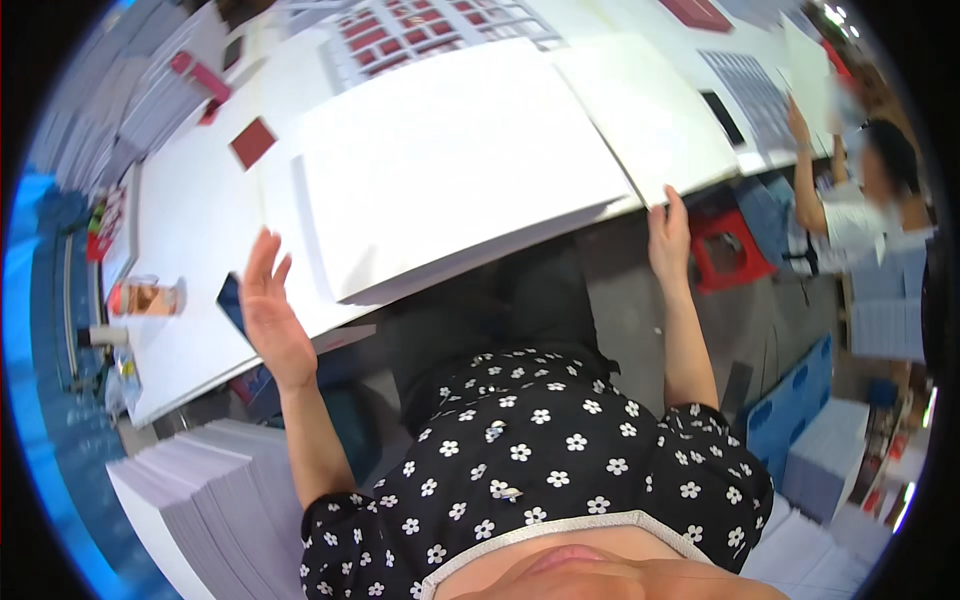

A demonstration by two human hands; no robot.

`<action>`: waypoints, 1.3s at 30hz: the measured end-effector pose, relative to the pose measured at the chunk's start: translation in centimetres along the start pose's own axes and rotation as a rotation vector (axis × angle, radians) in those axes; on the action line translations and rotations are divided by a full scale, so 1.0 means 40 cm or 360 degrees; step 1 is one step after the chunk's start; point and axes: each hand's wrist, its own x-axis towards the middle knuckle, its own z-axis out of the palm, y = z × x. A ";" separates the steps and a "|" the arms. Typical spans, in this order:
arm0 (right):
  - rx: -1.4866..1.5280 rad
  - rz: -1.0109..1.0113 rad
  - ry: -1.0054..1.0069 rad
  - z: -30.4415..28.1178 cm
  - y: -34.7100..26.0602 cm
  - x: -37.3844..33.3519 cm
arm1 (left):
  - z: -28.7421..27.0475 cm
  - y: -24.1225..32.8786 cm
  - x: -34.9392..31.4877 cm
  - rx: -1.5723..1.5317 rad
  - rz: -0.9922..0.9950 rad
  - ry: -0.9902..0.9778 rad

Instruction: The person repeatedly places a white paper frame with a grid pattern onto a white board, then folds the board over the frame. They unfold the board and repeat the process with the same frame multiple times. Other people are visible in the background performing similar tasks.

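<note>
My left hand (275,325) is raised over the table's near edge, its fingers apart and nothing in them. Beside it lies a dark phone (232,305). To its right is a stack of large white sheets (460,170), nearly square to the table edge. My right hand (670,240) is at the near edge of another white sheet (655,115), which lies to the right of the stack. One digit shows on top of that edge, and the other fingers are partly hidden; they appear closed on it.
A dark red square card (253,143), a pink bottle (198,75) and a jar (145,297) stand or lie on the left. Grey lattice sheets (420,35) lie at the back. A red stool (730,250) is under the right side. A co-worker (870,190) holds a sheet at far right.
</note>
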 end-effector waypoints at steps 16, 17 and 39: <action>0.0696 0.0057 0.0158 0.031 -0.020 0.067 | 0.118 0.473 0.130 -0.1748 0.0574 -0.0669; 0.0746 0.0017 0.0172 0.037 -0.019 0.075 | 0.116 0.471 0.134 -0.1747 0.0577 -0.0663; 0.0700 0.0085 0.0217 0.059 -0.016 0.074 | 0.098 0.478 0.154 -0.1788 0.0663 -0.0663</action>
